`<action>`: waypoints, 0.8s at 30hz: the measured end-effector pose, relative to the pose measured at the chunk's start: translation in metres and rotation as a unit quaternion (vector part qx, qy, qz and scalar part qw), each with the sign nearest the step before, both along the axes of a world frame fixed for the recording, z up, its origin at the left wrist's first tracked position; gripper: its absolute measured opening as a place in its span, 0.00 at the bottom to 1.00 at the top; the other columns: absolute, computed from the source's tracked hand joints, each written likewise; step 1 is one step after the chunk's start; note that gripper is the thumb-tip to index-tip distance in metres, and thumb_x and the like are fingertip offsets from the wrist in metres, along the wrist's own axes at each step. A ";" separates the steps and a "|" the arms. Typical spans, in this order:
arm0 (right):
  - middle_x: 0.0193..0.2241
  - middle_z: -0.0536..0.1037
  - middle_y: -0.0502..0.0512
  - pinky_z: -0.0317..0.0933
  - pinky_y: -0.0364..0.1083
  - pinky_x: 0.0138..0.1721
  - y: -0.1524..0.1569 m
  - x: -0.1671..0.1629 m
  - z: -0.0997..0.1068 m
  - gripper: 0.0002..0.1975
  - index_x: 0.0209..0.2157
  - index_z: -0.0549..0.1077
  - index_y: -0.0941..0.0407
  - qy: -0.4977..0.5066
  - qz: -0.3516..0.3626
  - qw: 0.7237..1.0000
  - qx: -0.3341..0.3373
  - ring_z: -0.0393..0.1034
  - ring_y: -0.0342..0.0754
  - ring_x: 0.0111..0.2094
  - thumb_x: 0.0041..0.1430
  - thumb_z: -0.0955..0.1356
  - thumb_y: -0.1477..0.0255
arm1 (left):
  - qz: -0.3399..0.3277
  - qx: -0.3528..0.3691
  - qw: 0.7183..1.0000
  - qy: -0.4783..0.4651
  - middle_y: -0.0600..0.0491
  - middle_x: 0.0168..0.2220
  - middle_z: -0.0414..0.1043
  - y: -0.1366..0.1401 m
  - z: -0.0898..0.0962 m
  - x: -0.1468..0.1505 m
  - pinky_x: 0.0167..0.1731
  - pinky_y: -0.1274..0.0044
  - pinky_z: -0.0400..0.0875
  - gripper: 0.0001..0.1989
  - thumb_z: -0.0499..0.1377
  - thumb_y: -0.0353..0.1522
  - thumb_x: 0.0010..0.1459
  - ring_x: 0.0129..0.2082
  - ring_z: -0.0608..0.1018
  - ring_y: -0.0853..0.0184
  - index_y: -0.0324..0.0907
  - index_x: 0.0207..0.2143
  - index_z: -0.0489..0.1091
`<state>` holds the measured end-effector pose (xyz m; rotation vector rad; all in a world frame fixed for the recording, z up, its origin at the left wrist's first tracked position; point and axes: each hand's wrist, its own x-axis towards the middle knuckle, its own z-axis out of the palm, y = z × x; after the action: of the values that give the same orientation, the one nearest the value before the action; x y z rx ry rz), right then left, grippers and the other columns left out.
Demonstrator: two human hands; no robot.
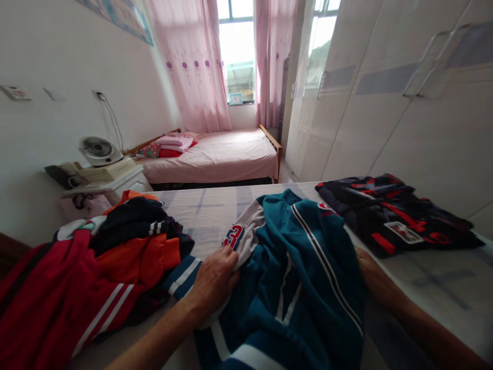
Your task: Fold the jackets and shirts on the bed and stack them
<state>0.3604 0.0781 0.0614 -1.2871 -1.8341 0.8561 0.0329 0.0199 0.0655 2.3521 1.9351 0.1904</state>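
Observation:
A teal jacket (308, 257) with white stripes and a grey-white sleeve section lies rumpled on the bed in front of me. My left hand (217, 272) is closed on its sleeve, just below a red and blue number patch (233, 236). At the jacket's right edge is my right hand (370, 270); its fingers are hidden behind the teal cloth, so their grip does not show. A folded black garment (358, 205) with red markings rests to the right. Left of the jacket is a heap of clothes, with a red garment (73, 293) and an orange one (134, 262).
The clothes lie on a bed with a pale patterned sheet (204, 205). Beyond it stands a second bed (231, 154) with folded pink bedding. A small fan (98, 149) sits on a cabinet at left. White wardrobe doors (385, 113) line the right side.

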 end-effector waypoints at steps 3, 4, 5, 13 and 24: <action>0.41 0.75 0.60 0.56 0.55 0.55 -0.004 -0.007 -0.003 0.23 0.37 0.76 0.53 -0.025 -0.021 0.999 0.018 0.65 0.58 0.50 0.53 0.61 0.52 | 0.003 0.026 1.000 0.016 0.49 0.40 0.70 0.008 0.006 -0.007 0.35 0.75 0.66 0.09 0.50 0.27 0.55 0.38 0.74 0.62 0.43 0.37 0.67; 0.43 0.75 0.60 0.55 0.55 0.56 -0.005 -0.008 -0.006 0.22 0.38 0.76 0.53 -0.035 -0.037 0.998 0.028 0.64 0.58 0.51 0.53 0.61 0.53 | 0.021 0.048 0.998 0.018 0.50 0.40 0.70 0.012 0.009 -0.014 0.34 0.75 0.66 0.09 0.50 0.27 0.55 0.38 0.74 0.62 0.43 0.38 0.67; 0.45 0.73 0.60 0.55 0.55 0.56 -0.006 -0.009 -0.009 0.21 0.40 0.75 0.54 -0.042 -0.056 0.997 0.034 0.63 0.58 0.51 0.53 0.62 0.55 | 0.047 0.077 0.996 0.024 0.50 0.41 0.69 0.017 0.013 -0.022 0.33 0.75 0.66 0.10 0.50 0.28 0.56 0.38 0.74 0.62 0.43 0.40 0.66; 0.53 0.66 0.56 0.59 0.51 0.52 -0.018 -0.020 -0.016 0.18 0.47 0.70 0.51 -0.060 -0.006 0.992 0.108 0.62 0.53 0.52 0.61 0.58 0.62 | 0.046 0.228 0.970 0.075 0.44 0.49 0.67 0.023 0.020 -0.042 0.49 0.67 0.62 0.17 0.49 0.30 0.60 0.49 0.69 0.57 0.37 0.51 0.65; 0.42 0.71 0.61 0.64 0.53 0.45 -0.013 -0.029 -0.027 0.14 0.37 0.74 0.54 -0.172 0.034 0.971 0.162 0.66 0.54 0.45 0.56 0.59 0.69 | -0.040 0.083 0.996 0.020 0.50 0.35 0.69 0.010 -0.012 0.011 0.39 0.70 0.64 0.08 0.48 0.28 0.59 0.37 0.72 0.61 0.41 0.33 0.67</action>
<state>0.3319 0.0656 0.0348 -1.2194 -2.1913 0.3562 0.0443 0.0297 0.0532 2.5521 1.9073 0.3113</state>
